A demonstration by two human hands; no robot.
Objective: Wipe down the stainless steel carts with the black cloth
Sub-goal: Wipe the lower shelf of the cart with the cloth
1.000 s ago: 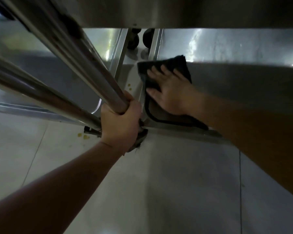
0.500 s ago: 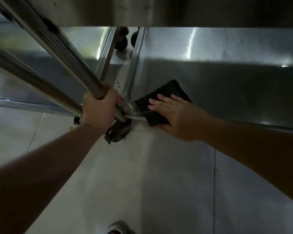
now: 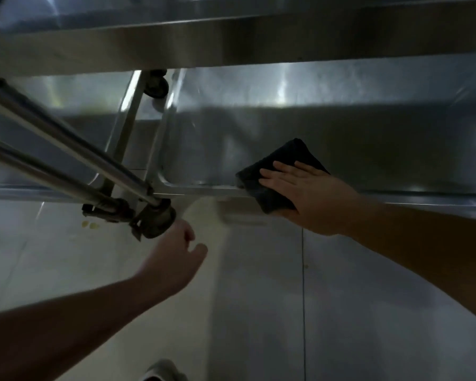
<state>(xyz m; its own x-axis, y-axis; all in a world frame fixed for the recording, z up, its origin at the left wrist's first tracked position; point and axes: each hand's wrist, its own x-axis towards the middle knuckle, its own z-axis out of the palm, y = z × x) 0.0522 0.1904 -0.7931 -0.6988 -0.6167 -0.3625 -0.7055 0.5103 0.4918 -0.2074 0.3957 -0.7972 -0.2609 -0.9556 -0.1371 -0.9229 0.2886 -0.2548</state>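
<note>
Black cloth (image 3: 279, 174) lies over the front rim of the right-hand cart's lower shelf (image 3: 341, 138), pressed flat by the right hand (image 3: 305, 193) with straight, spread fingers. Left hand (image 3: 173, 259) hangs loosely curled, holding nothing, just below the caster (image 3: 154, 220).

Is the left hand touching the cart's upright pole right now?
Apart. The head view shows the left hand held open below the pole, with bare floor between them.

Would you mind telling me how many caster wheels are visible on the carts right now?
2 clearly: one caster at the near corner under the upright poles, just beyond the left hand; another caster farther back, below the upper shelf. Others may be hidden behind shelves or poles.
</note>
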